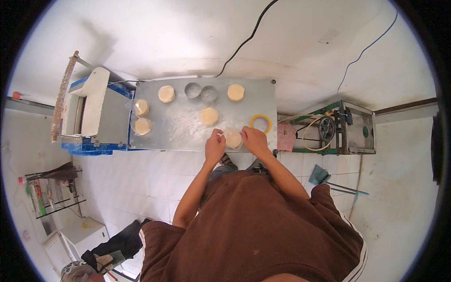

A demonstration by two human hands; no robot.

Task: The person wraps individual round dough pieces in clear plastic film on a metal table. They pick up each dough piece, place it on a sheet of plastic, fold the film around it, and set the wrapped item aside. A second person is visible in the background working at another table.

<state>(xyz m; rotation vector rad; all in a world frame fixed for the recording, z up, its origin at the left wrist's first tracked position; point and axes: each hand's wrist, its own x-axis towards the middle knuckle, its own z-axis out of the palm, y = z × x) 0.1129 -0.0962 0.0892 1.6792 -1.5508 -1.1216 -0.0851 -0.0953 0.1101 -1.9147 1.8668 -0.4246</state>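
At the table's near edge lies a round, pale stack of what looks like dough wrappers (233, 139) inside a clear plastic bag. My left hand (215, 144) pinches the bag at its left side, and my right hand (255, 140) pinches it at the right. Just beyond is another pale round stack (209, 116), apart from my hands. A roll of yellow tape (268, 124) lies flat by my right hand. Two metal ring cutters (192, 90) stand side by side farther back. More round stacks sit at the back right (236, 92), back left (166, 94) and left edge (141, 107).
The metal table (178, 136) is dusted with flour and backs onto a white wall. A white and blue machine (101, 113) adjoins its left end. On the right stands a green-framed machine with a black wheel (327, 129). A dustpan (319, 175) rests on the tiled floor.
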